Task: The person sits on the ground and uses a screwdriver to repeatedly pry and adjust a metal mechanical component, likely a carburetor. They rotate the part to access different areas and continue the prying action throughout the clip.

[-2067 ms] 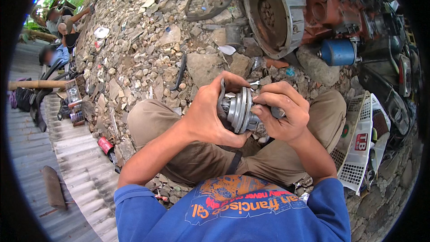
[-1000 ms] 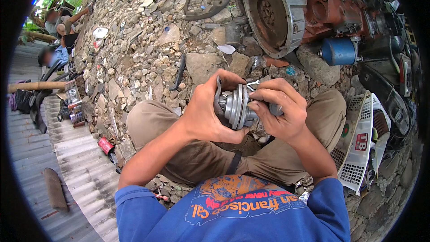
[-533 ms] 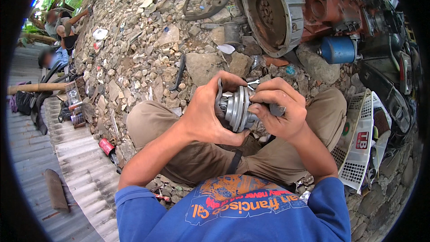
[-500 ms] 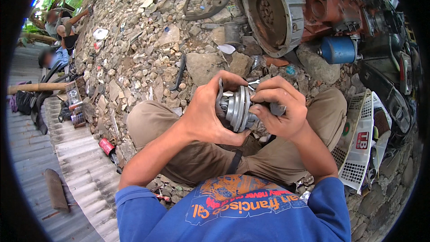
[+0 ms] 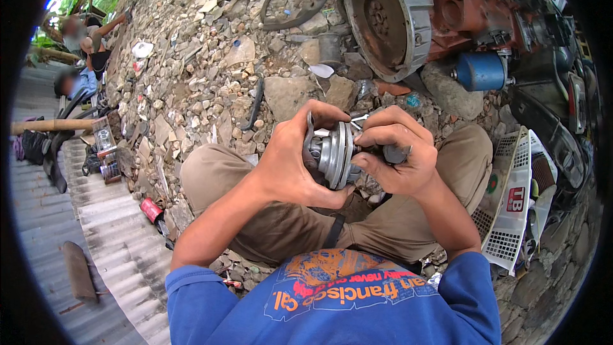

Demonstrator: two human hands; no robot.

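Observation:
My left hand (image 5: 295, 163) is wrapped round a silvery, flanged, round metal engine part (image 5: 334, 155), thumb below and fingers over the top. It is held above my lap with its stacked rims facing right. My right hand (image 5: 397, 150) is closed at the part's right side, thumb and fingers pinching a dark, round-ended piece (image 5: 396, 154). Whether that piece is a tool or belongs to the part, I cannot make out. A small shiny metal end, like a spanner's jaw (image 5: 361, 117), shows between the hands at the part's upper edge.
A red-brown engine (image 5: 463, 16) with a round metal housing (image 5: 383, 16) and blue filter (image 5: 480, 71) stands at upper right. Beside my right knee is a white plastic crate (image 5: 507, 236). Rubble covers the ground; corrugated sheets (image 5: 118, 236) lie left. Two people (image 5: 83, 80) sit far left.
Both hands keep their hold on the metal part. The part and the fingers on its right side have shifted only very slightly.

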